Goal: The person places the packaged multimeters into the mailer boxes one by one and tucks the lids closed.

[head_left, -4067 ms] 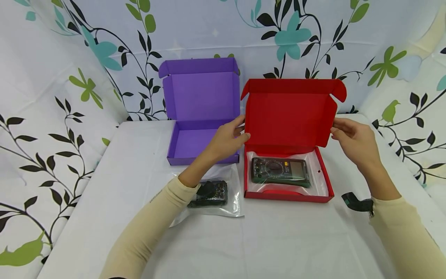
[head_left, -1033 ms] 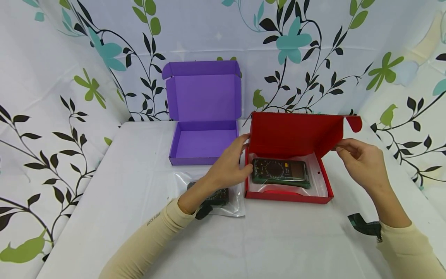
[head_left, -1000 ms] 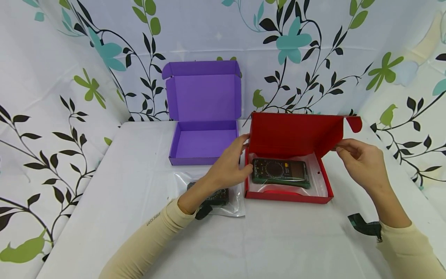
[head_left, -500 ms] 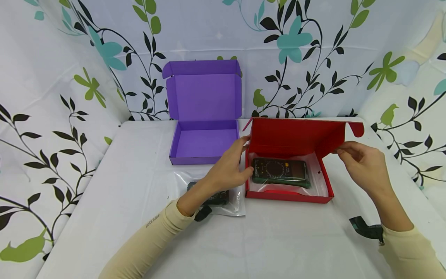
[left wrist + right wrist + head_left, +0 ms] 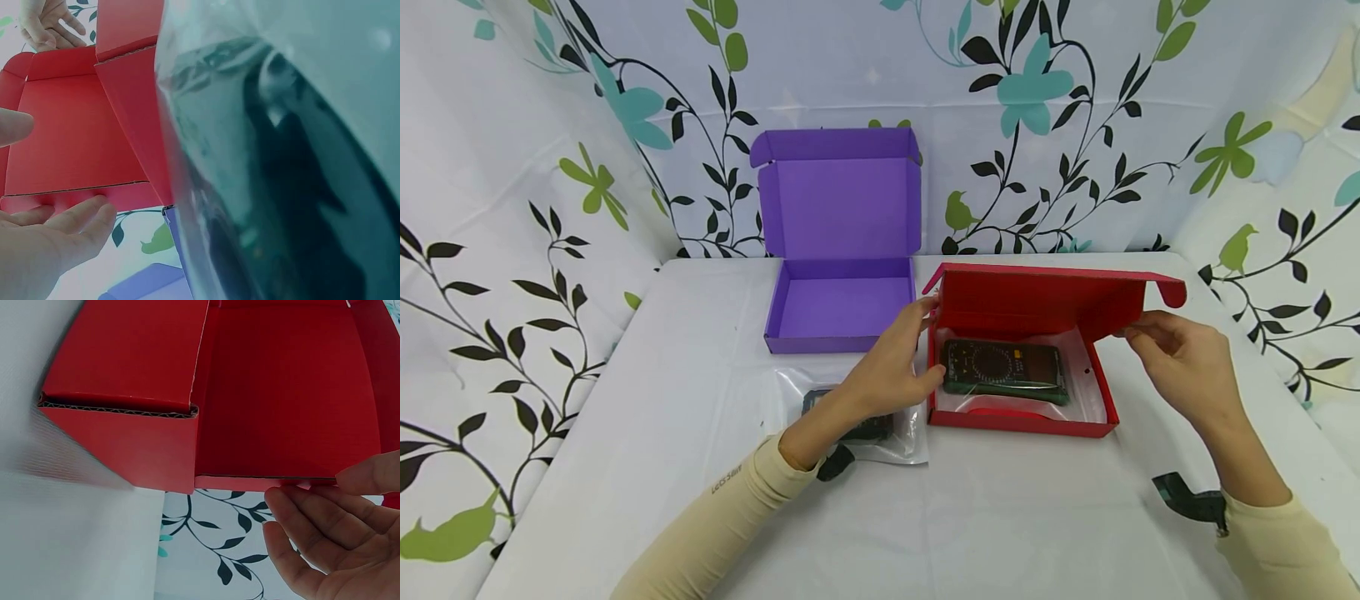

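Note:
In the head view a red cardboard box (image 5: 1022, 427) stands on the right half of the table, its lid (image 5: 1037, 292) tilted forward, partly lowered. Inside lies a dark green multimeter (image 5: 1000, 367) in a clear plastic bag. My left hand (image 5: 891, 362) is at the box's left side; in the left wrist view its fingers (image 5: 81, 225) touch the outside of the lid's side flap, while the thumb stands apart from it. My right hand (image 5: 1183, 367) pinches the lid's right side flap between thumb and fingers (image 5: 331, 525), seen closely in the right wrist view.
An open purple box (image 5: 842, 308) stands to the left of the red one, with nothing inside. In front of it lies a clear plastic bag (image 5: 906, 450) with a dark device, partly hidden by my left forearm. A patterned curtain (image 5: 850, 75) hangs behind the white table (image 5: 1000, 517).
The red lid has swung from upright forward and down, slowly in the last second. Both hands have moved down with it, and the multimeter stays put.

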{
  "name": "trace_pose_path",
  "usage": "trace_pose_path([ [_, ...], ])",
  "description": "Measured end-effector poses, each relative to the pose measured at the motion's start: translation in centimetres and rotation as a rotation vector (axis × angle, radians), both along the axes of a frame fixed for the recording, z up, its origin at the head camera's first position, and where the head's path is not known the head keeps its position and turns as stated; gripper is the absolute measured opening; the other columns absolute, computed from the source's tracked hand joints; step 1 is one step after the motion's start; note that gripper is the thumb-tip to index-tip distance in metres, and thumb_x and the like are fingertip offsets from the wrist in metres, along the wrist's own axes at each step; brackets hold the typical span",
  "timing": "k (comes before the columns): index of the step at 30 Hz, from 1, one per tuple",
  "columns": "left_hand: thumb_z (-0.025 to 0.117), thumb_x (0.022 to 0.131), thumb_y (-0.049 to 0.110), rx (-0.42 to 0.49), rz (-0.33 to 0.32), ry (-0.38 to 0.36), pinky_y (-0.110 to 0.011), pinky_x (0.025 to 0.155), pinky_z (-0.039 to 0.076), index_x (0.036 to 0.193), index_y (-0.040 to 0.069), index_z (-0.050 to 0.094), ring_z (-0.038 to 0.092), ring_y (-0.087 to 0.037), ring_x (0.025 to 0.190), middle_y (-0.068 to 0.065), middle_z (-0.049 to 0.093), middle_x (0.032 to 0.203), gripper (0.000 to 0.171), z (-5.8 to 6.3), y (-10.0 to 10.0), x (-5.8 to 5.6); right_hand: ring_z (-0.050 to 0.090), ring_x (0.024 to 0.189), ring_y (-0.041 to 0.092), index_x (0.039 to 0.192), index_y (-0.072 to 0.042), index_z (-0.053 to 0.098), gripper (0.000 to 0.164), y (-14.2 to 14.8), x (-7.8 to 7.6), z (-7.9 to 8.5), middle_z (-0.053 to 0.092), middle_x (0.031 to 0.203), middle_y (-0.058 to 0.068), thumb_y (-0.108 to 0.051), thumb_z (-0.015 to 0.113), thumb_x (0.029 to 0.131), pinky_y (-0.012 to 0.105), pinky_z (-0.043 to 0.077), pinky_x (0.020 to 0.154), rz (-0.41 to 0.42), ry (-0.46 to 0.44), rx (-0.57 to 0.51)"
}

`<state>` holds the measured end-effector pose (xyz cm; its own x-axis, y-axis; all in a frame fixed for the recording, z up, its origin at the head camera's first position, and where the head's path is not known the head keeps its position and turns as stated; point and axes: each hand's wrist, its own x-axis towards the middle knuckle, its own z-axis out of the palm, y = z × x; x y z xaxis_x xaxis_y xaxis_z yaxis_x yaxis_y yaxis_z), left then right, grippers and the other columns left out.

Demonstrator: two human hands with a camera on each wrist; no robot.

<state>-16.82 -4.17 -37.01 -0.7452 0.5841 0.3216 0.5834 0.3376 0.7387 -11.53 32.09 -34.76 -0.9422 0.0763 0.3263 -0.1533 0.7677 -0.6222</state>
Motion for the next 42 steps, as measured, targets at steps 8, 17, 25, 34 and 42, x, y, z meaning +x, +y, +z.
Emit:
trace_pose_path([
  [8, 0.068, 0.088, 0.005, -0.007, 0.003, -0.01, -0.043, 0.116, 0.036, 0.159, 0.001, 0.025, 0.041, -0.022, 0.144, -0.011, 0.035, 0.16, 0.083, 0.0, -0.1, 0.3, 0.067, 0.1, 0.053, 0.129, 0.009, 0.067, 0.036, -0.1, 0.3, -0.1, 0.07, 0.116, 0.03, -0.017, 0.06, 0.104, 0.003, 0.04, 0.067, -0.001, 0.01, 0.007],
  [17, 0.067, 0.087, 0.007, -0.009, -0.008, 0.002, -0.046, 0.116, 0.036, 0.157, 0.0, 0.028, 0.042, -0.028, 0.143, -0.014, 0.037, 0.159, 0.08, -0.3, -0.2, 0.6, 0.067, 0.098, 0.053, 0.129, 0.008, 0.067, 0.035, 0.0, 0.8, -0.5, 0.07, 0.114, 0.031, -0.015, 0.061, 0.103, 0.005, 0.041, 0.065, -0.014, -0.003, 0.005],
  [25, 0.066, 0.091, 0.011, -0.026, 0.004, -0.014, -0.051, 0.112, 0.04, 0.157, 0.002, 0.031, 0.042, -0.031, 0.144, -0.015, 0.041, 0.157, 0.075, 0.0, -0.7, 0.6, 0.068, 0.098, 0.051, 0.131, 0.007, 0.066, 0.035, 0.1, 1.3, -0.8, 0.071, 0.114, 0.029, -0.013, 0.061, 0.103, 0.003, 0.04, 0.068, -0.01, 0.005, 0.009],
  [34, 0.064, 0.101, 0.019, 0.124, 0.053, 0.148, -0.038, 0.107, 0.047, 0.155, 0.003, 0.043, 0.055, -0.02, 0.13, -0.007, 0.053, 0.149, 0.061, 3.0, -1.3, 0.9, 0.061, 0.112, 0.055, 0.145, 0.003, 0.057, 0.049, 1.0, 2.1, -0.4, 0.065, 0.128, 0.029, -0.025, 0.063, 0.105, 0.007, 0.043, 0.066, -0.004, -0.119, -0.021],
  [42, 0.058, 0.107, 0.021, 0.201, 0.057, 0.297, -0.035, 0.1, 0.051, 0.143, 0.007, 0.064, 0.06, -0.018, 0.117, -0.006, 0.065, 0.128, 0.039, 4.0, -1.1, 1.1, 0.065, 0.096, 0.0, 0.152, -0.018, 0.056, 0.046, 1.3, 3.0, 1.1, 0.071, 0.12, -0.01, -0.029, 0.059, 0.107, 0.018, 0.046, 0.091, -0.082, 0.022, -0.147],
])
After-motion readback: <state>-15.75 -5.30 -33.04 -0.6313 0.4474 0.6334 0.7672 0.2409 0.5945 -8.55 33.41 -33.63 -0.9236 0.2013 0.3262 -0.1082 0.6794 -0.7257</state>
